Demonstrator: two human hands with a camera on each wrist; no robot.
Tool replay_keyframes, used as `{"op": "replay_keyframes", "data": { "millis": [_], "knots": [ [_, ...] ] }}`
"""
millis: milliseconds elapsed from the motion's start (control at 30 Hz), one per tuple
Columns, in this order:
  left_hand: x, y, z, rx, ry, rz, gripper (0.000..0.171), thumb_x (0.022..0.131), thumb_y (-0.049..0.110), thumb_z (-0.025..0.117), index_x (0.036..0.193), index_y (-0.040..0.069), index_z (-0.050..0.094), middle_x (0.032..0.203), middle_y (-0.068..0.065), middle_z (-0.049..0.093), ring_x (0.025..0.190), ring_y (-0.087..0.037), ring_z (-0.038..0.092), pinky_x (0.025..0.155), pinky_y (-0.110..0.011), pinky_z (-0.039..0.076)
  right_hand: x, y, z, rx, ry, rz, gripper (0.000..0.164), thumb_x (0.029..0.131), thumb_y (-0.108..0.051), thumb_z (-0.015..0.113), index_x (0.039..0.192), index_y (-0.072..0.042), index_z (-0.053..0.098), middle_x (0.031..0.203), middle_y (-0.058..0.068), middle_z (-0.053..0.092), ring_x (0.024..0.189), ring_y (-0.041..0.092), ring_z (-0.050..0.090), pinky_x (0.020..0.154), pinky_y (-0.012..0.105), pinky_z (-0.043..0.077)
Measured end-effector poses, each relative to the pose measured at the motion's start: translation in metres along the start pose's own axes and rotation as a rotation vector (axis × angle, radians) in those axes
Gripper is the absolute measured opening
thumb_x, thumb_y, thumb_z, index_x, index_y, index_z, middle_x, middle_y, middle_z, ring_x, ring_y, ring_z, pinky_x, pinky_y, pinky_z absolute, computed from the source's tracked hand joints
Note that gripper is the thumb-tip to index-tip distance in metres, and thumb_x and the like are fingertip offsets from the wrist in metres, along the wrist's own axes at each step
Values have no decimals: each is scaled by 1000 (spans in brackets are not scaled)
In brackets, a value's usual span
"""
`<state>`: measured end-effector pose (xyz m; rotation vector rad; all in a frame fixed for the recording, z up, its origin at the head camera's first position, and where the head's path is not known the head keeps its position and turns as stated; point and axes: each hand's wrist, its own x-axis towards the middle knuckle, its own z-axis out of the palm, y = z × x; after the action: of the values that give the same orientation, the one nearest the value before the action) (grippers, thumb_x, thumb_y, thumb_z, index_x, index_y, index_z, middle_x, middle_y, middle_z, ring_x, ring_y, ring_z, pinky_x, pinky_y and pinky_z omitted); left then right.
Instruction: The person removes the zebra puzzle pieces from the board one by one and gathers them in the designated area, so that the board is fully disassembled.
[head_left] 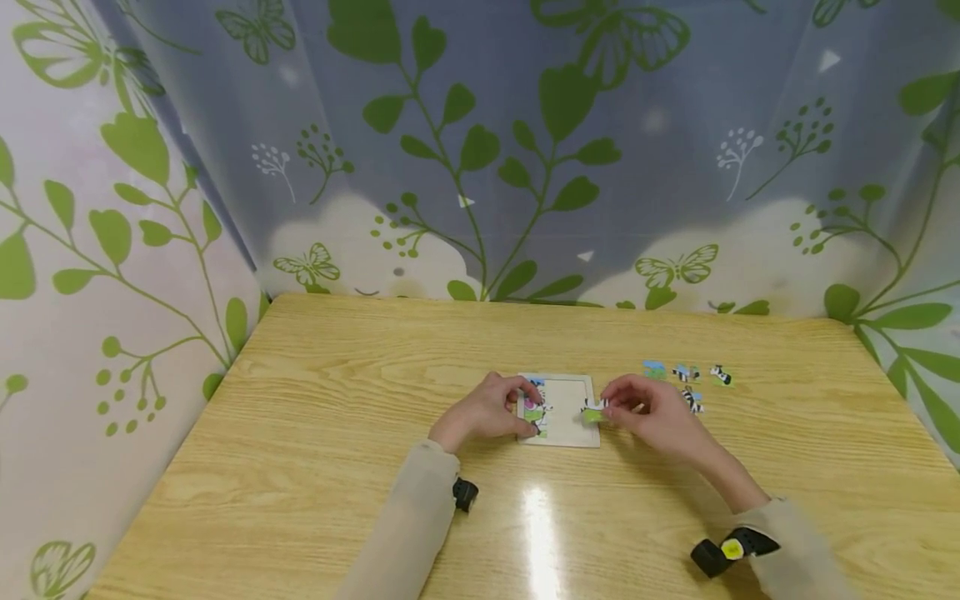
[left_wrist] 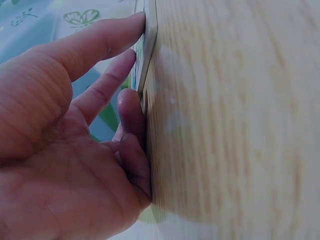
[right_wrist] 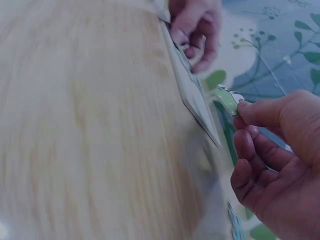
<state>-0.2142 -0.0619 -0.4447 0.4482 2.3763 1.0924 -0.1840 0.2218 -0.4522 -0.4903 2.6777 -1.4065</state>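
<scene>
A small, shallow puzzle tray (head_left: 567,417) lies on the table, with several printed puzzle pieces (head_left: 538,412) set along its left side. My left hand (head_left: 491,408) reaches over the tray's left edge. Its thumb and index finger are extended, their tips touching the pieces there; in the left wrist view the other fingers (left_wrist: 131,112) are bent beside the tray edge. Between thumb and fingertips my right hand (head_left: 656,412) pinches a puzzle piece (right_wrist: 229,99) printed in green, black and white. That piece is tilted and held over the tray's right rim.
Loose puzzle pieces (head_left: 686,372) lie on the wooden table (head_left: 337,433) beyond and right of the tray, one partly behind the right hand. A patterned curtain (head_left: 480,167) hangs along the table's back edge. Each wrist wears a black strapped device (head_left: 465,495).
</scene>
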Motion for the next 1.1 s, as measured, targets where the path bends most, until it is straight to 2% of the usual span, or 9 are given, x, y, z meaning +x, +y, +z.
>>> {"op": "replay_keyframes", "data": {
  "millis": [167, 500, 700, 900, 1100],
  "knots": [
    [-1, -1, 0, -3, -1, 3, 33, 87, 20, 81, 117, 22, 66, 106, -4, 40, 95, -19, 40, 78, -36, 35, -11, 5, -20, -22, 58, 11, 12, 96, -12, 72, 107, -6, 70, 94, 10, 72, 79, 8, 65, 64, 26, 52],
    [0, -3, 0, 15, 2, 15, 34, 87, 21, 81, 117, 22, 66, 107, -4, 41, 96, -19, 40, 79, -35, 36, -31, 24, -56, -144, 183, 74, 16, 96, -15, 72, 110, -7, 72, 93, 5, 74, 75, 4, 65, 61, 24, 51],
    [-1, -3, 0, 6, 3, 15, 33, 86, 21, 81, 116, 21, 66, 106, -4, 40, 96, -19, 39, 79, -36, 35, -43, 34, -72, -180, 221, 82, 17, 97, -15, 71, 111, -5, 71, 89, 3, 74, 73, 3, 65, 59, 23, 50],
    [0, -2, 0, -20, 3, 6, 32, 86, 19, 82, 115, 21, 66, 104, -4, 39, 93, -19, 39, 77, -35, 35, -50, 48, -87, -238, 249, 111, 18, 97, -17, 71, 111, -6, 71, 87, -8, 72, 75, -4, 61, 59, 21, 49],
    [2, -3, 0, -34, 2, 7, 31, 86, 19, 82, 113, 22, 67, 104, -5, 39, 92, -19, 39, 77, -35, 35, -56, 59, -98, -228, 256, 139, 21, 97, -17, 70, 113, -4, 70, 86, -18, 70, 75, -6, 61, 59, 21, 49]
  ]
}}
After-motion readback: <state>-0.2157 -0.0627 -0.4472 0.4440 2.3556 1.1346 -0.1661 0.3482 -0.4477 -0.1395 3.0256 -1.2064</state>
